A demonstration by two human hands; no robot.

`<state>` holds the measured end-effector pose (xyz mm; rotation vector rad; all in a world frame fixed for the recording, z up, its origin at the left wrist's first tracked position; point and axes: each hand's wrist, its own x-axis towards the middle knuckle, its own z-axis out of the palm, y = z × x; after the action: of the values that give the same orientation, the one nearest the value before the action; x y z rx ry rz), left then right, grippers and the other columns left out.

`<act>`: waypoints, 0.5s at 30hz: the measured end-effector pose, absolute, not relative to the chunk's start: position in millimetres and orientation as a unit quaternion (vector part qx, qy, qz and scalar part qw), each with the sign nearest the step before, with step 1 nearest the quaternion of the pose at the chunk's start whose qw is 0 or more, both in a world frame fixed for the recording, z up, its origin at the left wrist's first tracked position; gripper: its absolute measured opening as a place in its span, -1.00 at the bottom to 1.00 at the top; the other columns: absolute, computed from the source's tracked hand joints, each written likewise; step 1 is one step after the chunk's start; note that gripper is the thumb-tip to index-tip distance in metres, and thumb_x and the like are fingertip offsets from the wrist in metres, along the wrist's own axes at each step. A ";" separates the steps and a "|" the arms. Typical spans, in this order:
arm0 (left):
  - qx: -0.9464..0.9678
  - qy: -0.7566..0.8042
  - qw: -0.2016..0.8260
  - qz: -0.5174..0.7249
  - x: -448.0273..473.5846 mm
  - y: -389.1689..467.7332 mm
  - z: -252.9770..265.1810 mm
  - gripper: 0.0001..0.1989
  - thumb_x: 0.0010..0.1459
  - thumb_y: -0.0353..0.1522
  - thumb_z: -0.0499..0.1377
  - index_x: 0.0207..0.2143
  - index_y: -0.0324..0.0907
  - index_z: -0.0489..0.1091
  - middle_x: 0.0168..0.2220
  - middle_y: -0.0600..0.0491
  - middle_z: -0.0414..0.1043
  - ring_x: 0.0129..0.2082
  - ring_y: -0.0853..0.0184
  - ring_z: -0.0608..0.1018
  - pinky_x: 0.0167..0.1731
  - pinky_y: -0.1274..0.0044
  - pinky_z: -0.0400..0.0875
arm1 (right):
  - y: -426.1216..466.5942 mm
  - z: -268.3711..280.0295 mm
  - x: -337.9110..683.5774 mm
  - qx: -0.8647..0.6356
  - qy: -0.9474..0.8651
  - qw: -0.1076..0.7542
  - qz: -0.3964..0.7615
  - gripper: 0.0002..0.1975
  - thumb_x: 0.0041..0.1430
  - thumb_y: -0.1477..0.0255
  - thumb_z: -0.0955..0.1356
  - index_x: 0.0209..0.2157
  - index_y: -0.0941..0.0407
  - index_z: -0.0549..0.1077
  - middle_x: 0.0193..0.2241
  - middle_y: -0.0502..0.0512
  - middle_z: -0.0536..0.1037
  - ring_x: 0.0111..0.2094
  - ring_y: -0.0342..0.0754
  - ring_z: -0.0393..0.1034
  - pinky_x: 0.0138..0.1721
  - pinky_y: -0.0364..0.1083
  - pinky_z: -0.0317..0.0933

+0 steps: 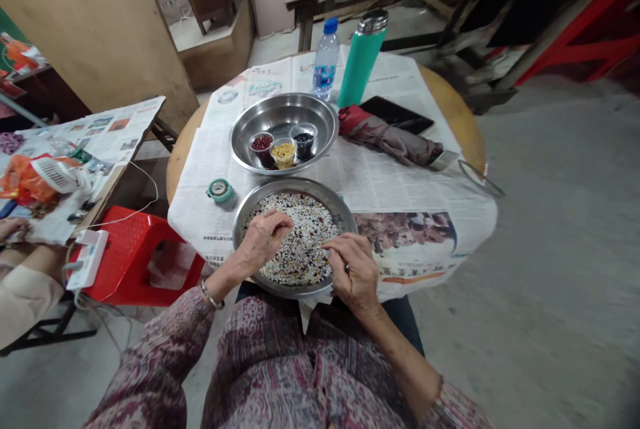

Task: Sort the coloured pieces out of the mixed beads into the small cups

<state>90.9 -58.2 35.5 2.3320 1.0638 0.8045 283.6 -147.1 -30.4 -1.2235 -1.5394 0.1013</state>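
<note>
A round metal basin (345,215) at the table's near edge holds a layer of mixed grains and beans (305,242), white, black, yellow and dark red. Above its left half is my left hand (265,237), fingertips pinched together; anything between them is too small to make out. My right hand (354,270) is over the right rim, thumb and forefinger pinched just above the grains, their contents also unclear. Behind, a second metal basin (240,149) holds three clear plastic cups: one with red beans (262,142), one with yellow kernels (283,153), one with black beans (303,141).
On the newspaper-covered round table (200,209) are a green bottle cap (220,190), a water bottle (326,59), a green thermos (363,59), a folded umbrella (390,137) and a black tablet (397,114). A red stool (135,249) with a power strip (90,259) stands left, near another person's hand (14,227).
</note>
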 end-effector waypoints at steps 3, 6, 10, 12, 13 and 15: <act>0.836 0.396 0.207 0.319 91.2 -33.6 51.9 -0.93 0.21 -0.49 0.23 -0.35 -0.20 0.46 -0.43 0.12 0.48 -0.43 0.44 0.50 -0.39 0.57 0.43 | -146.7 -31.0 283.6 -0.517 -0.652 0.553 0.045 -0.81 0.23 0.58 0.29 -0.26 0.04 0.50 -0.34 0.04 0.59 -0.19 0.02 0.41 -0.06 0.06 0.31; 0.812 0.423 0.195 0.352 95.2 1.2 70.6 -0.95 0.20 -0.45 0.27 -0.34 -0.19 0.44 -0.47 0.14 0.48 -0.48 0.46 0.49 -0.44 0.59 0.41 | -146.3 -29.7 283.6 -0.515 -0.653 0.554 0.040 -0.82 0.23 0.59 0.29 -0.27 0.05 0.49 -0.34 0.04 0.59 -0.19 0.02 0.41 -0.07 0.05 0.31; 0.784 0.441 0.171 0.403 105.0 53.5 84.9 -0.95 0.18 -0.48 0.26 -0.35 -0.19 0.48 -0.42 0.10 0.55 -0.45 0.46 0.52 -0.37 0.56 0.44 | -146.2 -27.3 283.6 -0.508 -0.661 0.552 0.028 -0.82 0.24 0.61 0.29 -0.25 0.05 0.46 -0.34 0.04 0.57 -0.19 0.01 0.40 -0.08 0.03 0.31; 0.775 0.449 0.160 0.416 110.4 76.2 85.8 -0.93 0.18 -0.50 0.24 -0.36 -0.20 0.51 -0.43 0.09 0.56 -0.44 0.44 0.53 -0.36 0.55 0.43 | -146.3 -27.4 283.6 -0.507 -0.663 0.550 0.026 -0.81 0.24 0.62 0.29 -0.25 0.06 0.45 -0.34 0.04 0.57 -0.20 0.00 0.40 -0.08 0.03 0.32; 0.778 0.450 0.156 0.410 112.9 85.7 85.2 -0.91 0.18 -0.50 0.23 -0.36 -0.20 0.53 -0.44 0.08 0.56 -0.42 0.43 0.54 -0.35 0.55 0.43 | -146.3 -27.7 283.6 -0.507 -0.663 0.550 0.024 -0.82 0.24 0.62 0.29 -0.24 0.06 0.45 -0.34 0.04 0.57 -0.20 0.00 0.39 -0.08 0.03 0.32; 0.790 0.447 0.151 0.391 117.2 100.3 83.3 -0.87 0.20 -0.49 0.21 -0.35 -0.19 0.57 -0.47 0.07 0.55 -0.40 0.40 0.56 -0.33 0.54 0.44 | -146.4 -28.7 283.7 -0.506 -0.665 0.550 0.021 -0.82 0.25 0.63 0.29 -0.23 0.07 0.45 -0.34 0.05 0.57 -0.19 0.00 0.39 -0.08 0.02 0.32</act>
<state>117.2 100.3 83.3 2.2697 1.2831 1.1218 283.7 -146.4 -28.7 -1.1970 -1.5733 0.0499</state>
